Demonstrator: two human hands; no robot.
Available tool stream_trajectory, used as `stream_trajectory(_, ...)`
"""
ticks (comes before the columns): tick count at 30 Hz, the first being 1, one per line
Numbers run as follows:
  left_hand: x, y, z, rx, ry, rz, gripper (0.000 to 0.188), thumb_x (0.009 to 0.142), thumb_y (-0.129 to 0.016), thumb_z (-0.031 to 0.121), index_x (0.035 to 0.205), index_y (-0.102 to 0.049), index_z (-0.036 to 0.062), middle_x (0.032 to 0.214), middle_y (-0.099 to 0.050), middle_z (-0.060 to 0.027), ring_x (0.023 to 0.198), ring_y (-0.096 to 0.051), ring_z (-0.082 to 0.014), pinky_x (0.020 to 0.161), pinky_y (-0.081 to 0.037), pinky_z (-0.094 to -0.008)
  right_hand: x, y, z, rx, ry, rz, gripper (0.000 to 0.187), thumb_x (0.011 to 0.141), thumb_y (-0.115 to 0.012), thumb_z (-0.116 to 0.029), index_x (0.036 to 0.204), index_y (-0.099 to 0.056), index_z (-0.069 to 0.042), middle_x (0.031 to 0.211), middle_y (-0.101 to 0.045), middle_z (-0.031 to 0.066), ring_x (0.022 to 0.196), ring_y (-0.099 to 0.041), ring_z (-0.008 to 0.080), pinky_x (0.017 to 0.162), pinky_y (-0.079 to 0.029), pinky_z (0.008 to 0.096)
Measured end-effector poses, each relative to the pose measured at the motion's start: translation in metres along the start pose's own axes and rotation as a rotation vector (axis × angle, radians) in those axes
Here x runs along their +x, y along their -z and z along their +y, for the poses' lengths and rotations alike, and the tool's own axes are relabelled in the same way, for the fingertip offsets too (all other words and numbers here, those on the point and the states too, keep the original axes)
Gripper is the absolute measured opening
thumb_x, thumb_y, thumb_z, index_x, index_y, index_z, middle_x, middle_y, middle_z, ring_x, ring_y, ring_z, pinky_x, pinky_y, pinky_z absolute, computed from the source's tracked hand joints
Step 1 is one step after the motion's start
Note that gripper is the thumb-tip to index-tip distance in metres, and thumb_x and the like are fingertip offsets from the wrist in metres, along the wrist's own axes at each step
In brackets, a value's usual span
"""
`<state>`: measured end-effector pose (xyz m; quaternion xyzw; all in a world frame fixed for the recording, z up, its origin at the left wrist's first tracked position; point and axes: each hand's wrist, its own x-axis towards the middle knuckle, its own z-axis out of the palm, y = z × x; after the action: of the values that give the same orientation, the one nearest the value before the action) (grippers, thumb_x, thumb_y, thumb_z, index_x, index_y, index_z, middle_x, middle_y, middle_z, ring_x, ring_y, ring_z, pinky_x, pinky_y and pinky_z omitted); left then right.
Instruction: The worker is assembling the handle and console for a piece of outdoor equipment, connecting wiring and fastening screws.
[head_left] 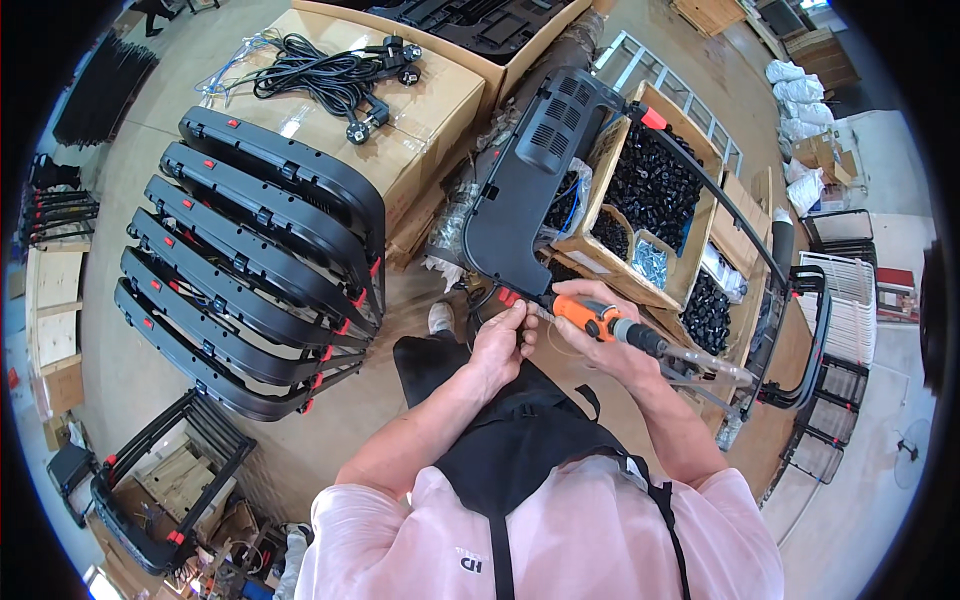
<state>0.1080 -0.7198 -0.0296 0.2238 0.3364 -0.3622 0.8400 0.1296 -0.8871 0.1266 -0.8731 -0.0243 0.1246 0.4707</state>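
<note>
My right hand [598, 325] is wrapped round an orange and black power screwdriver [585, 316], whose clear hose [715, 368] trails off to the right. The tool's front end points left, at a red clip [509, 297] on the lower end of a black plastic housing [510, 205]. Just below that clip, my left hand [503, 343] has thumb and fingers pinched together; what they hold is hidden. A vented black cover [566, 122] forms the housing's upper part, and a black tube frame [722, 200] with a red joint runs from it toward the right.
Several black frames [250, 260] with red switches stand in a row at left. Behind them, a cardboard box [430, 130] carries coiled black power cables [335, 80]. A wooden bin [705, 125] of small black parts and a heap of silver screws [650, 262] lie at right.
</note>
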Motion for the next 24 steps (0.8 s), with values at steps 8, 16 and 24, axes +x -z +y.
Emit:
stream_trajectory(8,-0.012,-0.015,0.011,-0.214,0.000,-0.077,0.025,0.111,-0.059,0.032,0.110,-0.066,0.0081,0.083,-0.059,0.0009,0.066,-0.051,-0.0111,0.054,-0.038,-0.0255,-0.013,0.001,-0.005,0.264,0.063,0.105,0.047,0.087,-0.080,-0.003,0.132,-0.064,-0.004,0.126,-0.074,0.0102,0.117,-0.071,0.0195,0.104,-0.056,0.0359)
stream_trajectory(16,-0.017,-0.018,0.032,-0.382,0.011,-0.153,0.021,0.111,-0.059,0.030,0.115,-0.064,0.0088,0.085,-0.060,0.0002,0.068,-0.051,-0.0100,0.054,-0.038,-0.0239,0.001,-0.004,-0.011,0.267,0.145,0.053,0.047,0.088,-0.080,-0.004,0.133,-0.063,-0.004,0.128,-0.072,0.0106,0.118,-0.069,0.0195,0.106,-0.055,0.0361)
stream_trajectory(24,-0.024,-0.016,0.039,-0.179,-0.019,-0.066,0.028,0.114,-0.051,0.029,0.116,-0.065,0.0043,0.094,-0.068,-0.0051,0.075,-0.061,-0.0160,0.062,-0.048,-0.0287,0.027,-0.027,-0.018,0.214,0.124,0.034,0.043,0.090,-0.079,-0.004,0.130,-0.064,-0.005,0.128,-0.071,0.0120,0.115,-0.069,0.0196,0.102,-0.056,0.0356)
